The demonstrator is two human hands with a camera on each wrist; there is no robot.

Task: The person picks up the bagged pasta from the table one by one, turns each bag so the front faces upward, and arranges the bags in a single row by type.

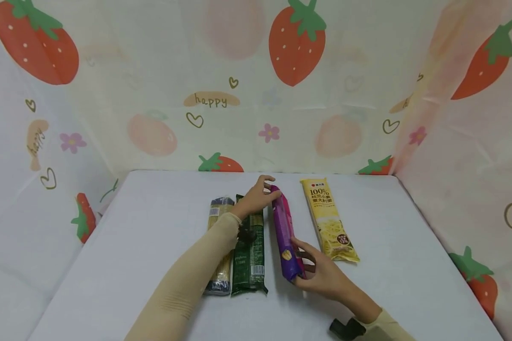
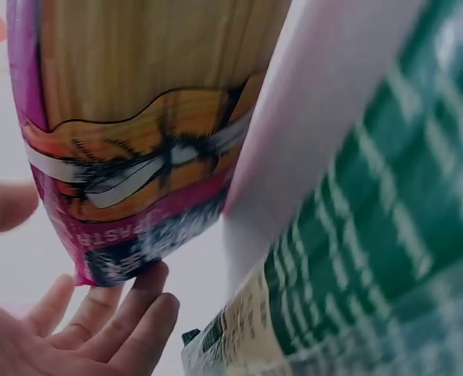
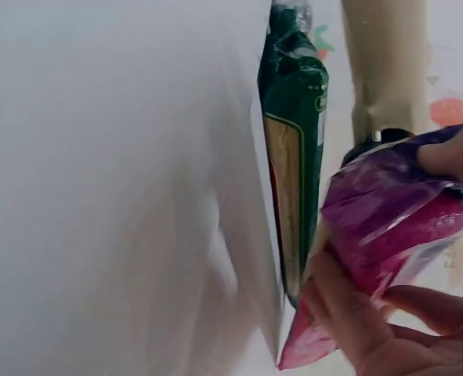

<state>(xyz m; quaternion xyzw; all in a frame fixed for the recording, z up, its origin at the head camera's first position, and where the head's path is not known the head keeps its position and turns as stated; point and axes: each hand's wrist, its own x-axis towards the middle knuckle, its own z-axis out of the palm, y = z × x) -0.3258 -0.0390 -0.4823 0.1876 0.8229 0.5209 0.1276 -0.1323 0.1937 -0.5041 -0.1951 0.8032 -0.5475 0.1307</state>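
While both hands (image 1: pixel 252 198) (image 1: pixel 324 277) hold the purple packet (image 1: pixel 283 225), others (image 1: pixel 249 265) (image 1: pixel 219 282) (image 1: pixel 329 218) (three) lie flat.

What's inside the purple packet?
In the purple packet, long, straight, yellowish strands show through a clear part; its printed wrapping hides the rest.

Purple-pink pasta packet (image 1: pixel 283 227) — apparently on edge.

1. Left hand (image 1: pixel 257 196): at the purple packet (image 1: pixel 283 229)'s far end, thumb and fingers spread, fingertips touching it.
2. Right hand (image 1: pixel 324 276): grips the packet's near end, thumb opposing fingers.
3. Left forearm (image 1: pixel 189 270), right forearm (image 1: pixel 386 327): sleeved, left and right of the packet respectively.
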